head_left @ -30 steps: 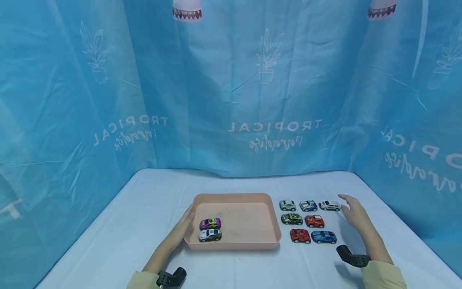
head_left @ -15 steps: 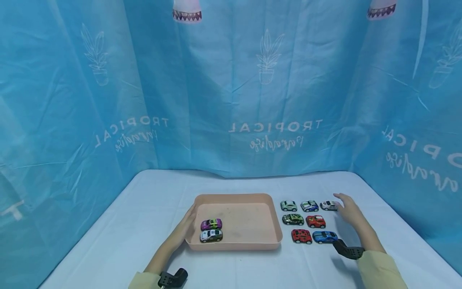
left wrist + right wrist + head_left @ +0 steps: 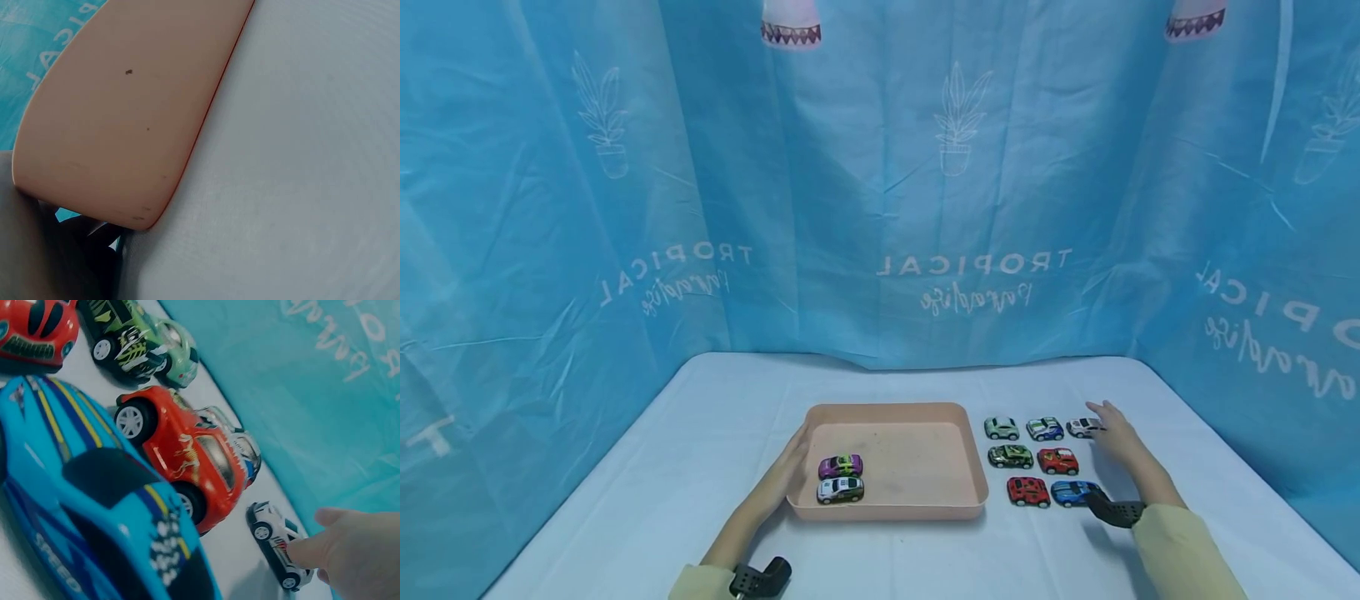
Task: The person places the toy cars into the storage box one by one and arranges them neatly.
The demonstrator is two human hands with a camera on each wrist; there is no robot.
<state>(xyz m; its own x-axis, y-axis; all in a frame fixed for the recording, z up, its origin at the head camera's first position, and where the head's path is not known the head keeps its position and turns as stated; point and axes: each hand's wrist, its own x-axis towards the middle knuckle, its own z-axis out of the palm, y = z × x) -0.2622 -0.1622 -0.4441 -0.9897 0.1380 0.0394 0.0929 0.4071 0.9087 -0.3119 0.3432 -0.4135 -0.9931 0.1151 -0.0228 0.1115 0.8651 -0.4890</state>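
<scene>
My right hand (image 3: 1118,435) is over the white toy car (image 3: 269,520) at the far right of the car group. In the right wrist view its thumb (image 3: 306,551) overlaps the car's side, while the index finger (image 3: 329,516) reaches out past it. My left hand (image 3: 787,468) lies along the left side of a peach plastic tray (image 3: 887,512), touching its wall; the left wrist view shows its fingers dark and partly hidden by the tray end. Inside the tray at the left are a purple toy car (image 3: 840,466) and a white-and-black toy car (image 3: 840,490), side by side.
Right of the tray stand pale green (image 3: 1002,428), white-blue (image 3: 1045,429), dark green (image 3: 1010,456), orange-red (image 3: 1057,461), red (image 3: 1028,492) and blue (image 3: 1071,492) toy cars. A white cloth (image 3: 730,400) covers the table. Blue printed curtains (image 3: 880,208) enclose it.
My right hand has moved left from beside the white toy car to over it, its wrist camera now overlapping the blue car. The left hand and the tray stay in place.
</scene>
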